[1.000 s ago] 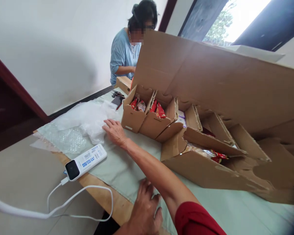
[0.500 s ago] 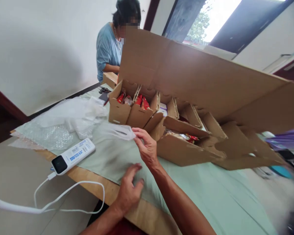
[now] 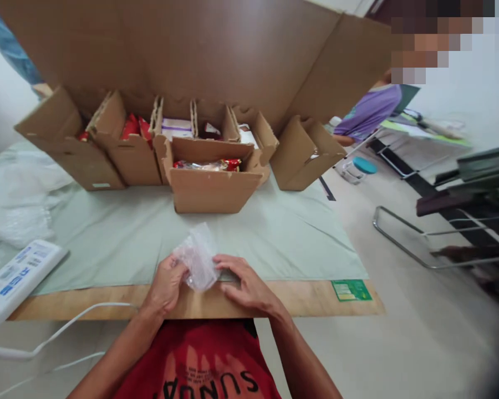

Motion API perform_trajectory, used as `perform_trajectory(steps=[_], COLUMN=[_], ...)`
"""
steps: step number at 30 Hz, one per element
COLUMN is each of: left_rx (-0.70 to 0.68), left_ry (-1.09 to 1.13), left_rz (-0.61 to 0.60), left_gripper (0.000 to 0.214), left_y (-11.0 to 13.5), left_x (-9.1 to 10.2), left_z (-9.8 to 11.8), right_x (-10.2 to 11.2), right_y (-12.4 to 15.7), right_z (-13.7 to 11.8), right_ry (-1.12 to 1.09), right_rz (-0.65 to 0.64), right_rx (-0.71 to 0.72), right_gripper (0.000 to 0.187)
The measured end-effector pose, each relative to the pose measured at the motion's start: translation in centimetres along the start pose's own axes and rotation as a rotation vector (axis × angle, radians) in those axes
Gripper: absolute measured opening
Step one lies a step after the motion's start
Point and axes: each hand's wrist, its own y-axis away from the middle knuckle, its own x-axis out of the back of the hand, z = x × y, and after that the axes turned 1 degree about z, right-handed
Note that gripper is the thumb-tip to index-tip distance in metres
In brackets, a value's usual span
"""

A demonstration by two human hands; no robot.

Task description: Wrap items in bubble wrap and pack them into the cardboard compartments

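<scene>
A crumpled piece of bubble wrap [image 3: 199, 256] is in front of me near the table's front edge. My left hand [image 3: 166, 284] pinches its left side between thumb and fingers. On the other side, my right hand [image 3: 246, 285] has its fingertips at the edge of the wrap, thumb and fingers apart. Just beyond stands an open cardboard box [image 3: 216, 191] with shiny red and clear packets [image 3: 210, 165] inside. Whether anything is wrapped inside the plastic, I cannot tell.
Behind, several cardboard boxes [image 3: 139, 163] hold red packets and white cartons, before a tall cardboard panel [image 3: 216, 50]. More bubble wrap [image 3: 16, 194] lies left, beside a white device [image 3: 23, 277] with a cable. A green card [image 3: 351, 290] lies at the right edge. People stand beyond.
My view has swung right and down. The bubble wrap, held out by my right hand before, is now close to me with my left hand gripping it and the right hand loosened beside it.
</scene>
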Motion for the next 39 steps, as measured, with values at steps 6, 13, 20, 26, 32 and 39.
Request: perform_trajectory(steps=[6,13,20,26,32,39], left_rx=[-0.226,-0.315,-0.326,-0.826,-0.692,-0.434], left_ry=[-0.39,-0.355,-0.778,-1.214,-0.997,-0.822], left_rz=[-0.181,0.106,0.23,0.061,-0.049,0.062], left_gripper=[0.023,0.037,0.066,0.064,0.03,0.041], left_y=[1.7,-0.2,-1.9,-3.0,-4.0,-4.2], left_x=[-3.7,-2.5,3.2,3.2,0.8,0.1], left_z=[-0.4,1.0,1.5,1.9,2.6,4.0], right_x=[2.0,2.5,4.7,6.2,7.9,9.5], right_y=[0.4,1.0,6.6,5.8,3.1,2.8], right_z=[0.0,3.1,4.9,4.6,5.4,4.6], right_ry=[-0.286,-0.433,0.012,0.494,0.503,0.146], right_rz=[0.255,0.906,1.002,0.519,0.272,0.224], right_rx=[-0.123,-0.301,-0.285,-0.039,-0.063,-0.028], right_gripper=[0.05,0.031,0.045,0.056,0.05,0.097])
